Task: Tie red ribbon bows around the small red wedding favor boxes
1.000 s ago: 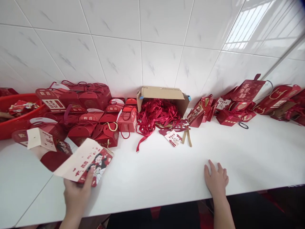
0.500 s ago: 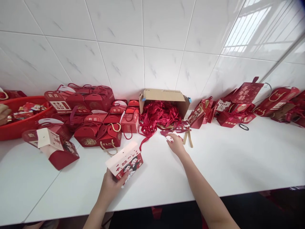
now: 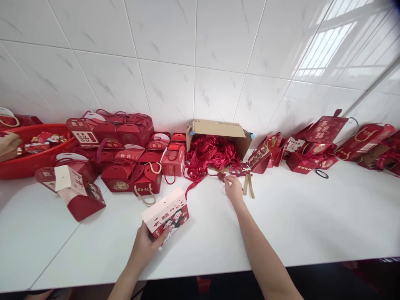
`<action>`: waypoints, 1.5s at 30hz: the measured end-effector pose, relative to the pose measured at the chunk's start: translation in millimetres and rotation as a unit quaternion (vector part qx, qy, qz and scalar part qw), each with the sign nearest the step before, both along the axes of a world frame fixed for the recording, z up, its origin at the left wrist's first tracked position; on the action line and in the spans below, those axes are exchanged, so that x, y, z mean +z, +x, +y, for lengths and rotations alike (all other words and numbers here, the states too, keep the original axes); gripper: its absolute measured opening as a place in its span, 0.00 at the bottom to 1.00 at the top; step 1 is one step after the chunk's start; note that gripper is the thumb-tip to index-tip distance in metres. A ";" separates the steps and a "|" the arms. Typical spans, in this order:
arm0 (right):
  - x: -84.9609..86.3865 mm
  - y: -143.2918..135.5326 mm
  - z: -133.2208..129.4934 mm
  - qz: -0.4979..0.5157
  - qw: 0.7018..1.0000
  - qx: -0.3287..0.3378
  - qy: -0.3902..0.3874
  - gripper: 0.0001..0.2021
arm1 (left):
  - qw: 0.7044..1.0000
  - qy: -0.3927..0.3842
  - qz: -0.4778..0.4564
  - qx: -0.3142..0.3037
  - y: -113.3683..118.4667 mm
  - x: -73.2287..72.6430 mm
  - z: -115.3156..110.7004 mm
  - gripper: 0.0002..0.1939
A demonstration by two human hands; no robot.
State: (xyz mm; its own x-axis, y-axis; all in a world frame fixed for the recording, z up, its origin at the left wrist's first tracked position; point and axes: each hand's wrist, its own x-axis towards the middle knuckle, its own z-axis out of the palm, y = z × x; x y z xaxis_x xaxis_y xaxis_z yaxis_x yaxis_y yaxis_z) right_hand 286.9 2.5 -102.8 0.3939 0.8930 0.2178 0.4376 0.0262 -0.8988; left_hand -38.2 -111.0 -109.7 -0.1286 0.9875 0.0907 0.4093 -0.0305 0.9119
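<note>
My left hand (image 3: 146,243) grips a small gift box (image 3: 170,216), its thumb across the front. The box is red with a pale pink top flap and a printed cartoon couple, and it is tilted a little above the white table. Over to the right, my right hand (image 3: 233,189) pinches at a small dark red paper tag (image 3: 221,176) at the front of the tag pile. Its fingertips partly hide the tag. Just behind lie more cut-out red tags (image 3: 240,168) and a heap of red ribbons (image 3: 212,152) spilling from a cardboard box (image 3: 218,127) on its side.
Red gift boxes (image 3: 131,177) with cord handles stand stacked at left, beside a pink-topped one (image 3: 71,181). A red basin (image 3: 59,146) holds wrapped sweets, with another person's hand (image 3: 9,146) at it. Gold strips (image 3: 250,186), more red boxes (image 3: 301,162) and a black ring (image 3: 321,173) lie rightward.
My right hand has shifted slightly; a white-and-red card at its fingertips no longer shows, and a dark red tag does. My left hand still holds the gift box. The view has moved slightly.
</note>
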 end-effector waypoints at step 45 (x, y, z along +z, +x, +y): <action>65.4 -46.8 -166.4 0.025 0.908 0.365 0.205 0.17 | 0.968 0.039 -0.033 -0.246 91.1 94.8 -39.9 0.08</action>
